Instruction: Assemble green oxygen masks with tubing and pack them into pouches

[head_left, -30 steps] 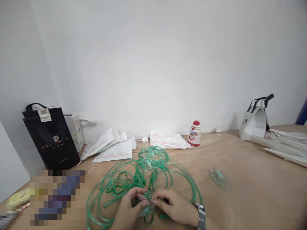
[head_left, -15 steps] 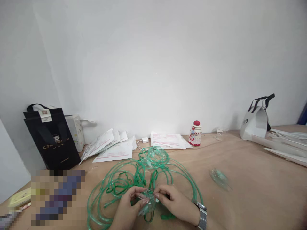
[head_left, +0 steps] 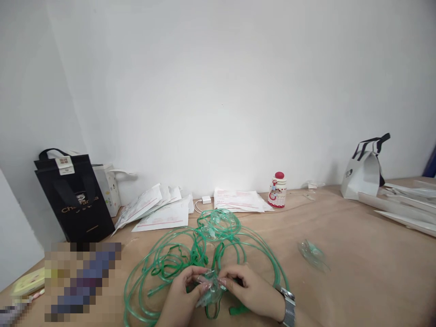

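Observation:
Both my hands meet at the front of the table around a clear, green-tinted oxygen mask (head_left: 211,295). My left hand (head_left: 185,290) pinches its left side between thumb and fingers. From the right, my right hand (head_left: 240,286) grips the mask's upper edge with thumb and forefinger, a watch on that wrist. Fingers hide part of the mask. A green strap (head_left: 212,310) loops below it. Around and behind my hands lie coils of green tubing (head_left: 143,272), with more masks and tubing (head_left: 220,222) heaped farther back.
A clear plastic piece (head_left: 312,254) lies to the right. White paper packets (head_left: 163,218) and another packet stack (head_left: 238,200) rest near the wall, beside a red-capped bottle (head_left: 277,193). A black bag (head_left: 75,200) stands left, a white bag (head_left: 363,177) right. A yellow case (head_left: 29,282) is at front left.
My fingers have shifted slightly on the mask, with the right fingertips a little lower. Otherwise the scene looks the same.

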Demonstrator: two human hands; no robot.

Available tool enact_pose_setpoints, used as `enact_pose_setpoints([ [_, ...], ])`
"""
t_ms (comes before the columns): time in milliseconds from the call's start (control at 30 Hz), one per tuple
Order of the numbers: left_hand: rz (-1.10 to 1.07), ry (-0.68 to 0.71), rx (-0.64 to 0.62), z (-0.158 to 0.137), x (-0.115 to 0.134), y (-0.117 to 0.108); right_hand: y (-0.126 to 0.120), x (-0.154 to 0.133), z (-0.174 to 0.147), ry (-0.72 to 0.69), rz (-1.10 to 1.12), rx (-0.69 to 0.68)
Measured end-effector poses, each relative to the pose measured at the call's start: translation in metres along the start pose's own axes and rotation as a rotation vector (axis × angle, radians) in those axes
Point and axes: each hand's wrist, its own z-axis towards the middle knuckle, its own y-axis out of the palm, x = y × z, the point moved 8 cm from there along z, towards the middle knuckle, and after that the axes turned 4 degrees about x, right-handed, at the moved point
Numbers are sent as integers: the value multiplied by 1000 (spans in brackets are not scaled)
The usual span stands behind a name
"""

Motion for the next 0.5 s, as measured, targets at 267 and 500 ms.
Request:
enact_pose_setpoints([
  [267, 27, 13, -9, 0, -3, 0, 0, -7, -1, -28, 36, -34],
  [500, 40, 8, -45, -3, 5, 6, 6, 4, 0, 24, 107, -71],
])
